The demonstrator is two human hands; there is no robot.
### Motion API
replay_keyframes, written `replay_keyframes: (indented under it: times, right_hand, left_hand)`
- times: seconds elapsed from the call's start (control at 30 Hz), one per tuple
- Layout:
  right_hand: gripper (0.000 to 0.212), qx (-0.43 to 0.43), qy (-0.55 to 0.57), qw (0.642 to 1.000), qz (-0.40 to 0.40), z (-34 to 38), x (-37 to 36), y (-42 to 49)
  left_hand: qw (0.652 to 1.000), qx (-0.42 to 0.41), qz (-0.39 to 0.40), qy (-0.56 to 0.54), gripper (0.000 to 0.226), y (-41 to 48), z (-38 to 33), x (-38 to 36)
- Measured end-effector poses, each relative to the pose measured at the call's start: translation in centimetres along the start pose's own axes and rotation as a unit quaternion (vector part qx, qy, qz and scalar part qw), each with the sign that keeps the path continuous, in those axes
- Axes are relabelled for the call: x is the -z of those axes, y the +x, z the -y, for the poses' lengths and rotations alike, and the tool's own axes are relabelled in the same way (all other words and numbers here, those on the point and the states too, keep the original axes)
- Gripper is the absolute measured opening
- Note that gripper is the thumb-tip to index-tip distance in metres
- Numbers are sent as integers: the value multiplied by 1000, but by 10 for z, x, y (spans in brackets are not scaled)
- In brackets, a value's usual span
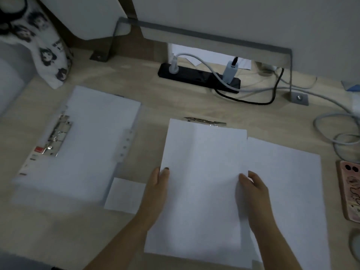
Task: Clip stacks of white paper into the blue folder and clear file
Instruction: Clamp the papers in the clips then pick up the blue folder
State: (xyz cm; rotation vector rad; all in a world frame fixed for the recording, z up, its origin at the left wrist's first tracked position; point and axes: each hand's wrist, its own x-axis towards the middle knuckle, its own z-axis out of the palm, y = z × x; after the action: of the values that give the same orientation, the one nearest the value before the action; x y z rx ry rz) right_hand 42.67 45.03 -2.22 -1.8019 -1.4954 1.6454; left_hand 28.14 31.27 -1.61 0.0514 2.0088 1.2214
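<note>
Both hands gripping one white paper stack [202,184] by its side edges: left hand [157,190], right hand [255,193]. More paper [288,191] just right. Open folder [81,145] with metal clip [58,133] lying left. No readable writing. Light wood table [171,106]; black power strip [198,76] near wall.

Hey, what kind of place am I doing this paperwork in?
Probably a home desk or study corner. A light wooden desk holds a black power strip with plugs in it, a phone in a pink case, and a printed cushion at the far left.
</note>
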Motion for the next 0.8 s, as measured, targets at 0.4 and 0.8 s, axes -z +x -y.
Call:
replay_keyframes:
  times: [0.4, 0.8]
  right_hand:
    - [15, -35, -12, 999, -5, -5, -60, 10]
    - [16, -49, 32, 998, -16, -9, -59, 11]
  left_hand:
    - [985, -6, 13, 171, 33, 59, 16, 47]
    - [932, -141, -6, 333, 40, 77, 21, 56]
